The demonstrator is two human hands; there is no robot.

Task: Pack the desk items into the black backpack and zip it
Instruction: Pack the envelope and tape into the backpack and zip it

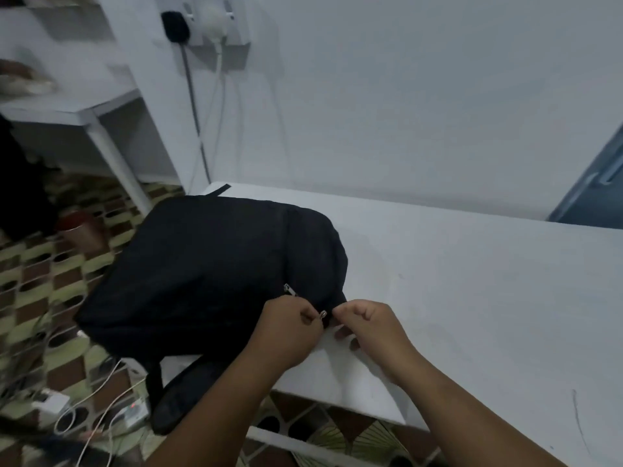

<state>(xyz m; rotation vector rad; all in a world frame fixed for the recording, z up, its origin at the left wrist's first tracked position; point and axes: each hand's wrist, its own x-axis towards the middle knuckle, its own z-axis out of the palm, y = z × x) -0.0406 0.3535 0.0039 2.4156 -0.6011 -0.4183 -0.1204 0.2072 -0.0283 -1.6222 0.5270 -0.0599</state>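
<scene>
The black backpack (215, 264) lies on the left end of the white desk (472, 281), partly hanging over the desk's left edge. Its strap (178, 392) dangles below the near corner. My left hand (290, 328) pinches a silver zipper pull (323, 314) at the bag's near right corner. My right hand (367, 323) pinches the black fabric right beside that pull. A second silver pull (290, 289) lies loose on the bag just above my left hand. No loose desk items show on the desk.
A white wall runs behind the desk, with a socket box (215, 32) holding a black plug and a white plug whose cables hang down. White cables and a power strip (135, 414) lie on the patterned floor at left. A white side table (84, 109) stands far left.
</scene>
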